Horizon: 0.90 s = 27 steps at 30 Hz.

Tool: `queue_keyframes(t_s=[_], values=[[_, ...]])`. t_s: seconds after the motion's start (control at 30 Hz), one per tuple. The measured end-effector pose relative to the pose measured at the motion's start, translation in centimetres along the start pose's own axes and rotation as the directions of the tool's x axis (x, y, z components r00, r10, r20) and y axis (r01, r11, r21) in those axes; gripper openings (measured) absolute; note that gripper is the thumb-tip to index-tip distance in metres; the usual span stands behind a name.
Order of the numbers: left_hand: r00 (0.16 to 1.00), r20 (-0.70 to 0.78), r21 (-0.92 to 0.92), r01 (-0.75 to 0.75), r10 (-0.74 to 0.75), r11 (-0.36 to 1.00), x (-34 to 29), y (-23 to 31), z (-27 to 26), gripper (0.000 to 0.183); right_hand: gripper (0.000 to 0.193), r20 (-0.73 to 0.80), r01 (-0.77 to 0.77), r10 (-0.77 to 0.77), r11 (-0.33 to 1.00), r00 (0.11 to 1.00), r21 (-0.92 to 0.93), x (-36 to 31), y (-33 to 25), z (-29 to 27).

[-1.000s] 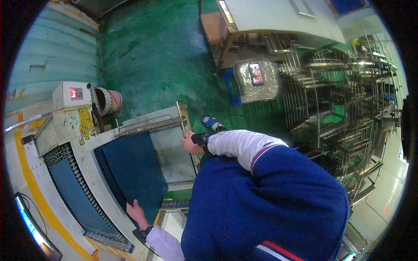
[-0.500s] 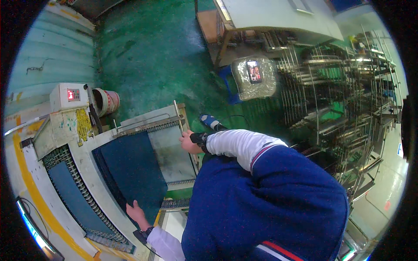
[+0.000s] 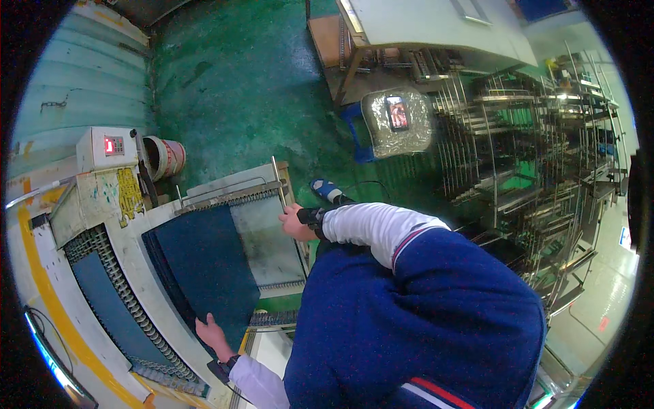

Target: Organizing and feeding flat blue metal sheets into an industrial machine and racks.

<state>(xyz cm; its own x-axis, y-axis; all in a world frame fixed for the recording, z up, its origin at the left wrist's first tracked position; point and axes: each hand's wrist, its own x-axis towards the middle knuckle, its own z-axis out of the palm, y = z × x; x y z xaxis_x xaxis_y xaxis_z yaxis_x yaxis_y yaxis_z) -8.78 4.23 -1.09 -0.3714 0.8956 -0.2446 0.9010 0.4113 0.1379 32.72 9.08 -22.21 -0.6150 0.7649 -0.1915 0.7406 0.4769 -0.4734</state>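
My left hand point(image 3: 214, 339) lies on the lower corner of a dark blue flat sheet point(image 3: 208, 255), thumb raised apart from the fingers; the fingertips are hard to make out. Edges of more dark sheets show along the left side of this stack. The stack lies on a pale tray-like bed point(image 3: 266, 238) with coiled metal edging. My right hand point(image 3: 296, 223) is closed at the lower end of an upright metal rod point(image 3: 277, 178) on the bed's right edge. Its fingertips are partly hidden. Both wrists wear black bands.
A blue sheet point(image 3: 119, 307) lies on a chain-edged conveyor at left, under a control box point(image 3: 107, 148). A bucket point(image 3: 165, 159) stands behind. Beyond my right arm are a plastic-covered stool point(image 3: 409, 140) bearing a phone point(image 3: 397, 113), metal racks point(image 3: 504, 136) and a table point(image 3: 443, 27).
The view has shifted very slightly. Both hands keep nearly the same places on the sheet and at the rod.
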Motion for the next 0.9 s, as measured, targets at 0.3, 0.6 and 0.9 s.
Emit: queue_keyframes(t_s=[0.3, 0.6, 0.9], values=[[1.000, 0.010, -0.017, 0.027, -0.026, 1.000, -0.3, -0.3, 0.1, 0.051, 0.017, 0.114, -0.009, 0.010, 1.000, 0.993, -0.005, -0.4, -0.5, -2.7], [0.999, -0.010, -0.018, 0.036, -0.037, 0.999, -0.2, 0.2, 0.1, 0.050, 0.019, 0.001, 0.011, -0.011, 1.000, 1.000, 0.015, 0.3, 0.3, 0.7], [1.000, -0.017, -0.006, 0.019, -0.019, 1.000, 0.2, -1.7, 0.9, 0.052, 0.017, 0.007, 0.028, -0.028, 1.000, 1.000, 0.004, 0.0, 0.2, -0.5]])
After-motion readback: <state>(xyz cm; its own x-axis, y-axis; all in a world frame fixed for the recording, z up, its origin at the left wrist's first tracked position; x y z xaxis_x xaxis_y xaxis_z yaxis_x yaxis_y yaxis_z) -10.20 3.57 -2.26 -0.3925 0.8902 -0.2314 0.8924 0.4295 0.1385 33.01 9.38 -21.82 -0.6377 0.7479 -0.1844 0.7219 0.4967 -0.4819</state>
